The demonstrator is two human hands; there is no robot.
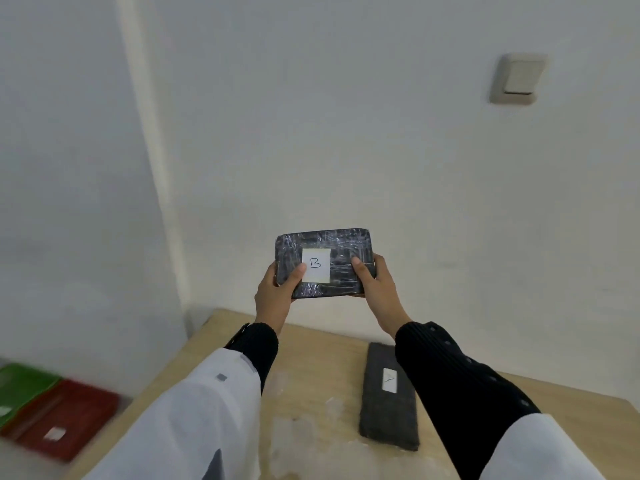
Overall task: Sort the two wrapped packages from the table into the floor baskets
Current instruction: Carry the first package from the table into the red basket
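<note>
A dark wrapped package (343, 244) with a white label marked "B" is held up above the far edge of the table. My left hand (275, 294) grips its left end and my right hand (375, 285) grips its right end, thumbs on the front face. A second dark wrapped package (384, 410) with a small white label lies flat on the wooden table (311, 375), under my right forearm. On the floor at the lower left sit a red basket (65, 417) and a green basket (20, 382), both blurred.
The table stands against a white wall in a corner. A light switch (517, 77) is on the wall at the upper right. The floor baskets lie left of the table's left edge.
</note>
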